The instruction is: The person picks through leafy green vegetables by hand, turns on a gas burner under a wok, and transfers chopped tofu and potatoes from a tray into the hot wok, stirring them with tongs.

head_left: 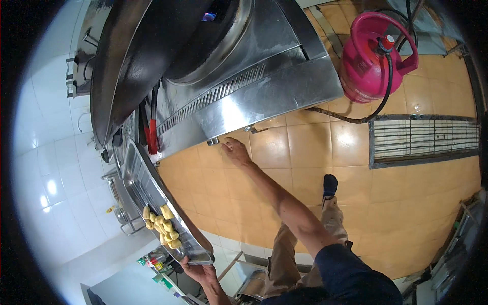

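My left hand (201, 273) grips the near end of a long stainless-steel tray (140, 175), thumb over its rim. Several pale yellow, peeled, cylindrical food pieces (161, 226) are bunched toward that end of the tray. My right hand (236, 151) reaches out beside a metal control knob (213, 142) on the front of the steel stove (231, 109). Its fingers are loosely bent and hold nothing; a small gap seems to lie between them and the knob. A large dark wok (119, 61) stands tilted over the stove's left side, beside the burner ring (236, 30).
Blue flame (208, 17) shows inside the burner. A red-handled tool (151, 136) lies at the stove's left corner. At right, a pink gas cylinder (366, 68) with a black hose (384, 99) stands near a floor drain grate (424, 141). White tiled wall (56, 173) runs along the left.
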The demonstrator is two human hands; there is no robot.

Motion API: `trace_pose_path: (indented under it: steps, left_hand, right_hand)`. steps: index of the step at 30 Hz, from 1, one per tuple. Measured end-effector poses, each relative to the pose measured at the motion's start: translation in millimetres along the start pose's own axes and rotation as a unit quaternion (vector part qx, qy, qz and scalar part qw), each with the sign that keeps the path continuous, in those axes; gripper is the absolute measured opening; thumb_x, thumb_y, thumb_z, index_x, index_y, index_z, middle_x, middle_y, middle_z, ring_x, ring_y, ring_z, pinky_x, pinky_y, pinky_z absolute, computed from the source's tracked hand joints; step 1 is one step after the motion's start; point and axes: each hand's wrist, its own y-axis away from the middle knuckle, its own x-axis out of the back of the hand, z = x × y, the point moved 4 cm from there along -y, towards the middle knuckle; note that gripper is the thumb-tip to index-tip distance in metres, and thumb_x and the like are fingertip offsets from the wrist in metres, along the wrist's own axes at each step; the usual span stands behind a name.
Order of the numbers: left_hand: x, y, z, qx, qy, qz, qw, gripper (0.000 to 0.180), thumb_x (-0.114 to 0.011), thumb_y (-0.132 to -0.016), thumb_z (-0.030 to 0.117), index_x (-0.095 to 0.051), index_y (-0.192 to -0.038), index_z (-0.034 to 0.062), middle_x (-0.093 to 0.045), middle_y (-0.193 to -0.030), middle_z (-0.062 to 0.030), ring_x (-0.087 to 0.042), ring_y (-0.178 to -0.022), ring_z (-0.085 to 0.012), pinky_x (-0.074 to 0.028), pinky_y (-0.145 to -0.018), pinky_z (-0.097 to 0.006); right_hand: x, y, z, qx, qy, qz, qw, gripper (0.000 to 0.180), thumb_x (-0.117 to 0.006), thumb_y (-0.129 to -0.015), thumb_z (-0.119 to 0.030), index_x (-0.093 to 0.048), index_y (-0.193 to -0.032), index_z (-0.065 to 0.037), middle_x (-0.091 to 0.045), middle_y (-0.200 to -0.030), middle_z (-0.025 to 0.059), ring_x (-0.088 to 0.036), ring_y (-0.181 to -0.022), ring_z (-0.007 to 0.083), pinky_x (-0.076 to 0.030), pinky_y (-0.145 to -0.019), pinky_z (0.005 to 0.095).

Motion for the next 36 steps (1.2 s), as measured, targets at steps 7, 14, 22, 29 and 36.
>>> trace_pose_path:
  steps: [7, 14, 22, 29, 36]
  left_hand:
    - [2, -16, -2, -0.008, 0.007, 0.014, 1.0, 0.053, -0.056, -0.08, 0.012, -0.049, -0.131, 0.0014, -0.061, -0.124, -0.0177, -0.063, -0.109, -0.0326, -0.054, -0.093, -0.051]
    - [-6, -23, -5, 0.005, 0.015, -0.035, 0.999, 0.053, -0.057, -0.082, 0.01, -0.048, -0.132, 0.0007, -0.06, -0.126, -0.018, -0.061, -0.112, -0.0321, -0.052, -0.096, -0.047]
    - [-9, -24, -10, 0.007, 0.011, -0.036, 0.999, 0.056, -0.059, -0.082, 0.011, -0.044, -0.136, 0.0005, -0.057, -0.13, -0.0182, -0.059, -0.115, -0.0316, -0.048, -0.102, -0.043]
    - [-1, -28, -4, 0.011, 0.028, -0.03, 0.999, 0.053, -0.055, -0.083, 0.012, -0.046, -0.135, 0.0001, -0.058, -0.129, -0.0199, -0.061, -0.114, -0.033, -0.052, -0.095, -0.051]
    - [0, -29, -6, 0.0, 0.025, -0.013, 1.0, 0.051, -0.056, -0.083, 0.012, -0.049, -0.132, -0.0002, -0.06, -0.125, -0.0185, -0.062, -0.11, -0.0323, -0.054, -0.095, -0.048]
  right_hand:
    - [-40, -40, 5, -0.036, -0.147, -0.01, 0.988, 0.051, -0.062, -0.087, -0.049, -0.064, -0.099, 0.001, -0.067, -0.09, 0.0172, -0.065, -0.085, 0.0295, -0.052, -0.078, 0.0412]
    - [-33, -38, -14, -0.042, -0.114, 0.066, 0.99, 0.04, -0.07, -0.08, -0.04, -0.065, -0.094, -0.003, -0.068, -0.086, 0.0156, -0.066, -0.08, 0.0284, -0.052, -0.075, 0.0378]
    - [-20, -32, -34, -0.043, -0.072, 0.075, 0.994, 0.039, -0.066, -0.086, -0.037, -0.065, -0.1, -0.001, -0.07, -0.089, 0.018, -0.069, -0.083, 0.03, -0.054, -0.076, 0.0391]
    - [-21, -35, -31, -0.026, -0.077, 0.069, 0.994, 0.036, -0.066, -0.087, -0.034, -0.065, -0.099, 0.0, -0.07, -0.09, 0.018, -0.069, -0.082, 0.0297, -0.053, -0.075, 0.039]
    - [-17, -36, -28, -0.006, -0.091, 0.058, 0.994, 0.036, -0.067, -0.084, -0.031, -0.064, -0.099, 0.002, -0.07, -0.088, 0.0183, -0.069, -0.082, 0.0286, -0.053, -0.073, 0.0374]
